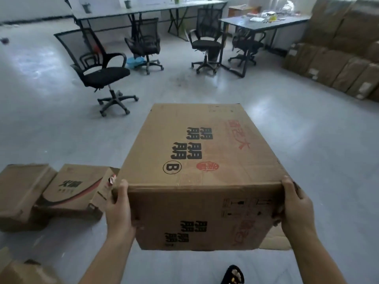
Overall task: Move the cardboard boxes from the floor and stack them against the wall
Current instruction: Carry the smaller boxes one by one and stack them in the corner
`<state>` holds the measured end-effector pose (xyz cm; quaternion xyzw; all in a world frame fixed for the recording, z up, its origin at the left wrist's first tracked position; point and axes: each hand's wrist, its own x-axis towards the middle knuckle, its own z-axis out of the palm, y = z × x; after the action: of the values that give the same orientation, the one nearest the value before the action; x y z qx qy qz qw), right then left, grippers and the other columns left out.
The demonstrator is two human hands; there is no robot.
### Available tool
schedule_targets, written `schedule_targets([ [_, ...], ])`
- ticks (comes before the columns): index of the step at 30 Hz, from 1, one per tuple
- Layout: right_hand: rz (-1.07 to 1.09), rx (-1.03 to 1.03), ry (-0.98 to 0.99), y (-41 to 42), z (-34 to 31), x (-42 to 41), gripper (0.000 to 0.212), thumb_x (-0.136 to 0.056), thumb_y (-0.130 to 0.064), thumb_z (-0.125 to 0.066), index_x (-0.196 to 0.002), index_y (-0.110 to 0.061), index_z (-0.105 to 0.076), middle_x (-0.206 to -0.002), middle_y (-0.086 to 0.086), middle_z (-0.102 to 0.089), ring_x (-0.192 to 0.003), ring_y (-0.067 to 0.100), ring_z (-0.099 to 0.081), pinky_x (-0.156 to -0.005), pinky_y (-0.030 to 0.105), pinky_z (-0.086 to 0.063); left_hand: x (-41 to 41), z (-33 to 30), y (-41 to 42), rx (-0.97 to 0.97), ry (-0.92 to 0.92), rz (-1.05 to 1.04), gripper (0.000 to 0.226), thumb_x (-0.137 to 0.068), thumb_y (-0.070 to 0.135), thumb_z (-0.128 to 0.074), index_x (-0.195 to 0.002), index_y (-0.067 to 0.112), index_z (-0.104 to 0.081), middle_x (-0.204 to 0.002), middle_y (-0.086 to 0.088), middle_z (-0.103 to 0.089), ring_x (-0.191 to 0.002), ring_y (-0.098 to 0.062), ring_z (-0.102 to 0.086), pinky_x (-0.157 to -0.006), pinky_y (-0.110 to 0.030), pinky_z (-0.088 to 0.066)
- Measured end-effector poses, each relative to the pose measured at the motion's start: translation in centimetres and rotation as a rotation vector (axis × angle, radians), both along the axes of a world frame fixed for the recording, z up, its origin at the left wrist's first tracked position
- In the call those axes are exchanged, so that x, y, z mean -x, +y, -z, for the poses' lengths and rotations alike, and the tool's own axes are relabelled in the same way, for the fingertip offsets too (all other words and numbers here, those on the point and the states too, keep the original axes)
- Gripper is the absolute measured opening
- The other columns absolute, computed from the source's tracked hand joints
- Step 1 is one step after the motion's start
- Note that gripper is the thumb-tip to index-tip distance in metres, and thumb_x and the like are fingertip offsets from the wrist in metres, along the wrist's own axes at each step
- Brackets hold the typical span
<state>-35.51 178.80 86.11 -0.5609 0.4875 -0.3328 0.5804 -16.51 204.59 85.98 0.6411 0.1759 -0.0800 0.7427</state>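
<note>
A big box (202, 175) is held off the grey floor (307, 152) — left hand (119, 208) and right hand (296, 206) clamp its near side edges, fingers wrapped round the corners. Smaller boxes (51, 191) lie on the floor to the left. Ahead stand office chairs (102, 72) and tables (264, 24) — a stack (338, 58) of cartons lines the right wall.

The held cardboard box (196, 152) bears repeated black 朋 characters, a circled B and blurred red print.
</note>
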Motion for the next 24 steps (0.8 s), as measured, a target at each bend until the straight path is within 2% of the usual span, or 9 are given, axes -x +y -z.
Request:
schedule_targets([
  [3, 0.069, 0.012, -0.034, -5.3, -1.6, 1.4, 0.017, -0.091, -0.045, -0.053, -0.080, -0.035, -0.060, -0.064, 0.000, -0.048, -0.051, 0.018, -0.051, -0.031, 0.016, -0.038, -0.2, -2.0, -6.8, -0.015, -0.033, 0.062, 0.034, -0.091, 0.044, -0.053, -0.114, 0.019, -0.051, -0.116, -0.009, -0.057, -0.100, -0.026, -0.056, -0.067, -0.034, -0.048],
  [6, 0.123, 0.037, -0.067, -11.2, -3.1, 2.2, 0.018, -0.091, -0.045, -0.053, -0.084, -0.031, -0.062, -0.072, 0.001, -0.055, -0.061, 0.021, -0.049, -0.042, 0.020, -0.042, -0.8, -3.1, -13.5, -0.063, -0.034, 0.108, 0.031, -0.089, 0.050, -0.052, -0.108, 0.025, -0.050, -0.114, -0.009, -0.057, -0.100, -0.029, -0.054, -0.072, -0.040, -0.048],
  [9, 0.180, 0.054, -0.088, -16.9, -4.8, 2.8, 0.020, -0.092, -0.041, -0.054, -0.093, -0.023, -0.063, -0.071, 0.001, -0.053, -0.059, 0.021, -0.046, -0.032, 0.015, -0.038, -1.5, -3.9, -19.9, -0.010, -0.056, 0.158, 0.034, -0.088, 0.049, -0.054, -0.112, 0.025, -0.051, -0.120, -0.011, -0.056, -0.100, -0.028, -0.054, -0.078, -0.039, -0.045],
  [11, 0.204, 0.088, -0.076, -20.3, -5.9, 3.1, 0.023, -0.092, -0.041, -0.054, -0.099, -0.021, -0.062, -0.076, 0.003, -0.055, -0.062, 0.024, -0.049, -0.032, 0.016, -0.038, -1.9, -4.3, -23.8, 0.013, -0.036, 0.195, 0.045, -0.089, 0.051, -0.053, -0.122, 0.022, -0.049, -0.118, -0.008, -0.054, -0.102, -0.029, -0.052, -0.070, -0.037, -0.046],
  [14, 0.248, 0.132, -0.063, -25.0, -6.8, 3.7, 0.021, -0.092, -0.041, -0.052, -0.106, -0.027, -0.059, -0.097, 0.006, -0.059, -0.085, 0.032, -0.056, -0.053, 0.026, -0.042, -2.1, -4.7, -29.5, 0.027, -0.023, 0.257, 0.050, -0.088, 0.054, -0.052, -0.127, 0.023, -0.048, -0.120, -0.007, -0.054, -0.105, -0.032, -0.052, -0.057, -0.034, -0.046],
  [16, 0.282, 0.142, -0.052, -28.0, -6.7, 4.1, 0.026, -0.092, -0.044, -0.053, -0.108, -0.027, -0.062, -0.100, 0.007, -0.060, -0.088, 0.033, -0.056, -0.056, 0.028, -0.041, -2.4, -4.8, -33.2, 0.043, -0.019, 0.288, 0.047, -0.089, 0.052, -0.052, -0.126, 0.023, -0.048, -0.121, -0.007, -0.054, -0.104, -0.032, -0.052, -0.055, -0.035, -0.046],
  [20, 0.350, 0.147, -0.026, -34.1, -6.4, 4.0, 0.024, -0.090, -0.048, -0.053, -0.101, -0.028, -0.063, -0.084, 0.002, -0.061, -0.068, 0.027, -0.052, -0.031, 0.016, -0.040, -3.4, -5.1, -40.5, 0.062, -0.025, 0.352, 0.045, -0.091, 0.049, -0.051, -0.126, 0.021, -0.049, -0.121, -0.007, -0.054, -0.107, -0.031, -0.052, -0.057, -0.033, -0.045],
  [24, 0.427, 0.124, -0.054, -40.9, -5.5, 2.2, 0.022, -0.088, -0.046, -0.057, -0.093, -0.027, -0.064, -0.079, 0.000, -0.060, -0.063, 0.027, -0.055, -0.029, 0.017, -0.039, -6.3, -4.9, -48.5, 0.055, -0.075, 0.416, 0.047, -0.092, 0.047, -0.050, -0.128, 0.017, -0.048, -0.119, -0.008, -0.054, -0.107, -0.029, -0.052, -0.067, -0.034, -0.046],
])
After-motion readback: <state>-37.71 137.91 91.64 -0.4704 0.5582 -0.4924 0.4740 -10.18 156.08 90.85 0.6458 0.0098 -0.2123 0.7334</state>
